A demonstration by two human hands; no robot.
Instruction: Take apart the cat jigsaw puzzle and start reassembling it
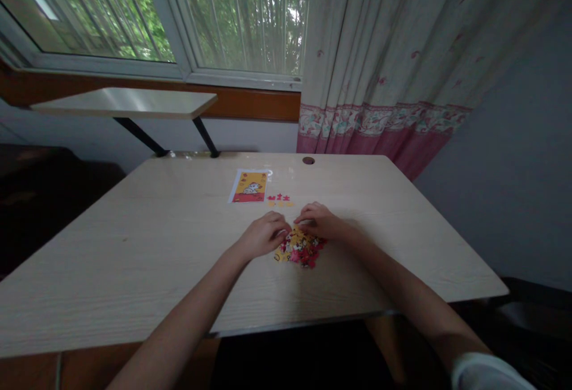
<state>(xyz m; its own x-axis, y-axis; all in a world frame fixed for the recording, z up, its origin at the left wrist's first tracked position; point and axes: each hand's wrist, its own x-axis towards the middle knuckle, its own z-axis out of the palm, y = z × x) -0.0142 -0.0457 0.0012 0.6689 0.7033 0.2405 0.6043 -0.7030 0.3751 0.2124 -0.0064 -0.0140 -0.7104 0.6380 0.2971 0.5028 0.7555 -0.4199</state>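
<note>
A heap of loose jigsaw puzzle pieces (pixel 306 254) in yellow, red and white lies on the table in front of me. My left hand (pixel 266 235) is at the heap's left edge, thumb and fingers bent together against the pieces. From the upper right, my right hand (pixel 320 222) reaches over the far side of the heap with its fingers curled down. What sits between the fingertips of either hand is too small to make out. Just beyond the heap, a few red pieces (pixel 279 197) lie in a row, with a row of yellow pieces (pixel 280 204) below them.
A printed picture sheet (pixel 249 187) with a white animal on yellow and red lies behind my left hand. The pale wooden table (pixel 156 247) has a round cable hole (pixel 308 161) at its back edge. A raised shelf (pixel 134 102) stands back left, a curtain (pixel 379 80) behind.
</note>
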